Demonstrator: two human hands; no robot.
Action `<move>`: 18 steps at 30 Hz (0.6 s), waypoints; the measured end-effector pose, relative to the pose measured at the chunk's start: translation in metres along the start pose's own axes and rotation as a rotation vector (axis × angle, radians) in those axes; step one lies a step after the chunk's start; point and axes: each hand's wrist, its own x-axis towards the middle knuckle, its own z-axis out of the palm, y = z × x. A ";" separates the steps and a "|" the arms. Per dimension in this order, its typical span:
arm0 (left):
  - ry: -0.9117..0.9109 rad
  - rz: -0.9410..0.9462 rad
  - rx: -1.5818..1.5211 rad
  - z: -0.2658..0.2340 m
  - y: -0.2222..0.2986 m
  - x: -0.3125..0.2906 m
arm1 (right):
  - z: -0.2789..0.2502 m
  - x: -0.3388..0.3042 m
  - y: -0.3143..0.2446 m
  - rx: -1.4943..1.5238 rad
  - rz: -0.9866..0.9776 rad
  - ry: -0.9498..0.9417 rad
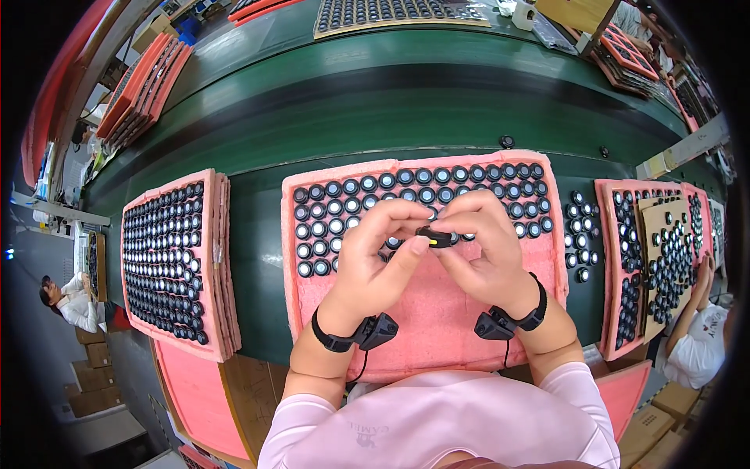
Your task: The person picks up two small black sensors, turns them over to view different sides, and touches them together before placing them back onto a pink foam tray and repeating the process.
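Note:
Over the middle of a pink foam tray [391, 316], my left hand [373, 262] and my right hand [491, 254] meet at their fingertips. Between them they pinch a small black part [434, 238] with a yellow-green mark on its side. Its exact kind cannot be made out, and fingers cover both of its ends. Rows of small round black pieces with pale, shiny tops [335, 207] fill the far portion of the tray. Some of these pieces are hidden behind my hands. Bare pink foam shows at the tray's near side, under my wrists.
Stacked pink trays of similar pieces stand on the left [211, 258] and right [613, 270]. Loose round pieces [580, 227] lie between the middle and right trays. Beyond runs a green conveyor belt [406, 102]. A person [698, 344] works at the far right.

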 end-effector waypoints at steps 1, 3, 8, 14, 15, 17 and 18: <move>-0.026 0.014 0.053 -0.001 0.000 0.000 | 0.000 0.000 -0.001 -0.035 -0.017 0.001; -0.078 0.041 0.159 -0.003 0.000 0.001 | 0.001 0.000 -0.001 -0.041 -0.021 -0.001; -0.076 0.044 0.161 -0.003 0.002 0.002 | 0.003 -0.002 0.002 -0.062 -0.012 0.003; -0.009 -0.032 0.121 -0.018 -0.007 0.011 | 0.004 0.006 0.003 -0.183 0.052 -0.114; 0.009 0.014 0.164 -0.023 -0.009 0.013 | 0.007 0.005 0.004 -0.222 0.085 -0.186; 0.034 0.013 0.155 -0.030 -0.007 0.016 | 0.011 -0.001 0.007 -0.309 0.159 -0.328; 0.060 0.016 0.151 -0.033 -0.006 0.017 | 0.013 -0.004 0.008 -0.312 0.164 -0.332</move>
